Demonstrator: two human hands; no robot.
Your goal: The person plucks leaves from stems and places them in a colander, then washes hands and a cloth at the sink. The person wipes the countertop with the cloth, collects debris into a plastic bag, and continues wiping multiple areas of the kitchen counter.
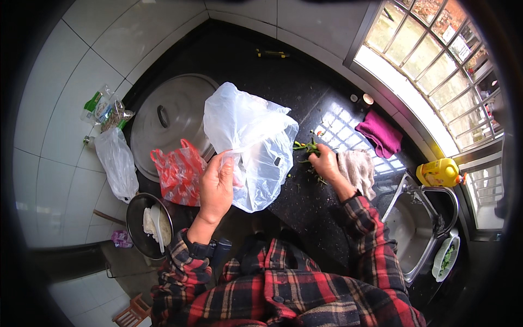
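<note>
My left hand is closed on the rim of a thin white plastic bag, which spreads over the dark counter in front of me. To the right of the bag, my right hand has its fingers pressed together around small green vegetable scraps; their exact kind is hard to make out. More green bits lie scattered beneath that hand. A crumpled red plastic bag sits just left of my left hand. Beside my right wrist lies a beige cloth.
A large round metal lid covers the counter's left corner. Nearer stands a pan with pale food and a white spoon. On the right are a purple cloth, a yellow jug, a steel sink and a white basket of greens.
</note>
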